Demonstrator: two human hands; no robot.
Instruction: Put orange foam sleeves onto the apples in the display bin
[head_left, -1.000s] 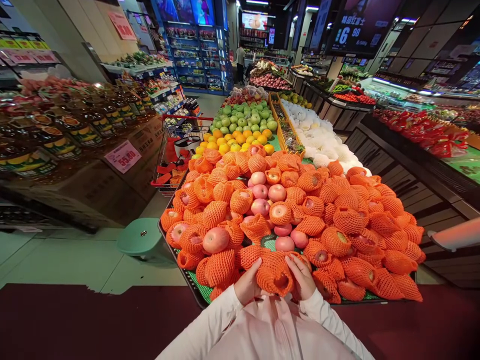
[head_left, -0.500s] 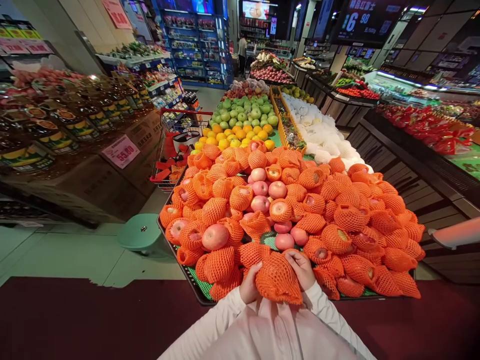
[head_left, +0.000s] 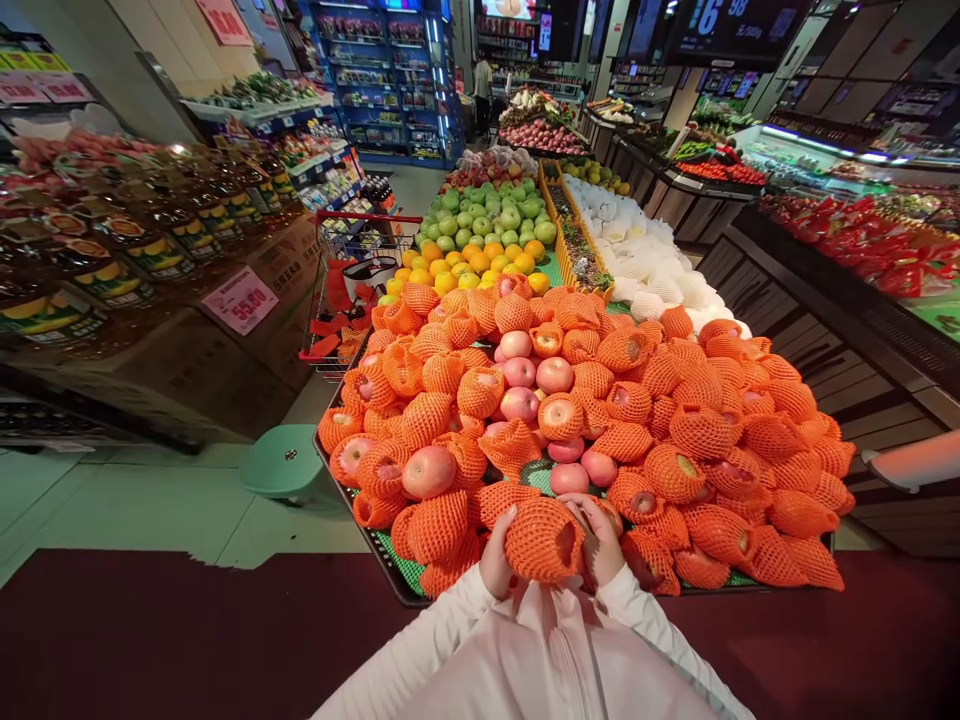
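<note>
Between both hands, close to my body, is an apple in an orange foam net (head_left: pixel 541 540). My left hand (head_left: pixel 496 556) grips it from the left side, thumb up along the net. On the other side my right hand (head_left: pixel 598 540) holds it with fingers bent over its upper right edge. A dark opening in the net faces right and toward me. Just beyond lie bare pink apples (head_left: pixel 568 480), with many more net-wrapped apples (head_left: pixel 705 432) heaped to both sides. Part of the right hand's fingers is hidden behind the held fruit.
The black display tray (head_left: pixel 358 520) has a green mat. Oranges (head_left: pixel 480 262), green fruit (head_left: pixel 495 210) and white-netted fruit (head_left: pixel 637 245) lie farther back. A green stool (head_left: pixel 281 460) and a shopping cart (head_left: pixel 322 290) stand left, near bottled oil (head_left: pixel 105 250). One person (head_left: pixel 482 85) stands far off.
The netted apple has been turned in my hands, so the net's opening now shows at the right instead of its gathered end below. My right hand's fingers have shifted around it.
</note>
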